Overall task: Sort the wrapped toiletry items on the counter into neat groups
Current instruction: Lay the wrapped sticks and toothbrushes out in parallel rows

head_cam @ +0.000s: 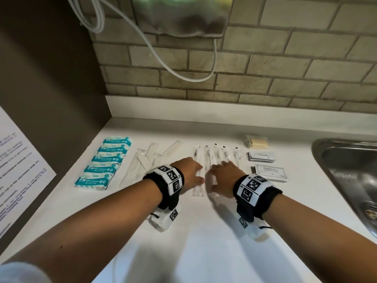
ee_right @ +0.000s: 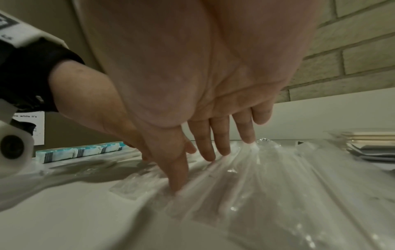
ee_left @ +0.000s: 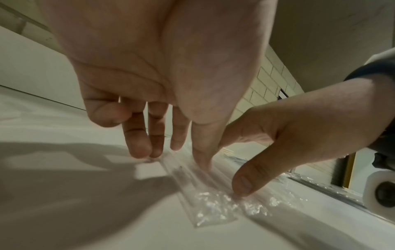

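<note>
Pressing flat, left hand and right hand spread straight fingers on clear-wrapped toothbrushes mid-worktop. Right of that grip: "SHAMPOO WITH CONDITIONER" sachets. Left: teal wipes packs. Bare worktop nearer the wrists.

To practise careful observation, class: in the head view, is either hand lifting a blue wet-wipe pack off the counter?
No: the blue wet-wipe packs lie untouched in a column, while both hands press clear-wrapped toothbrushes.

Bare counter nearside; sink (right) blocks sideways passage.
</note>
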`<move>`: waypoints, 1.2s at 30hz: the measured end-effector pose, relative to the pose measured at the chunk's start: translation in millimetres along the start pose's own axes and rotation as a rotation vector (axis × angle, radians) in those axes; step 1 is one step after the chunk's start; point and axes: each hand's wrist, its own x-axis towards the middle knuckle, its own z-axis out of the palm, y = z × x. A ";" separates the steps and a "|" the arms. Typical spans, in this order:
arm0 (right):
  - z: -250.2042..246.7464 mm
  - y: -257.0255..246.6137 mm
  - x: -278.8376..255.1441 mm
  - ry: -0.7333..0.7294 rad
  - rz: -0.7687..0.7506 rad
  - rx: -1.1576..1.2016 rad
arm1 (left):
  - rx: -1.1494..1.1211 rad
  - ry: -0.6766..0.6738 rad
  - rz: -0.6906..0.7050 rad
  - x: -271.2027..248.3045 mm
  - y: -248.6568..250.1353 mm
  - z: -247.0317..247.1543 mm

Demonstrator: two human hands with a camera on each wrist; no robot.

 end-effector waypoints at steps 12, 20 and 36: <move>-41.5 -82.0 12.6 0.139 -0.097 0.181 | -0.075 0.255 -0.293 -59.8 -92.4 -60.6; -34.7 -146.9 42.6 -0.021 0.009 0.223 | 0.114 0.142 -0.365 -71.0 -131.6 -40.6; -23.7 -142.4 57.4 -0.060 0.209 0.486 | -0.058 0.177 -0.259 -62.6 -148.0 -42.5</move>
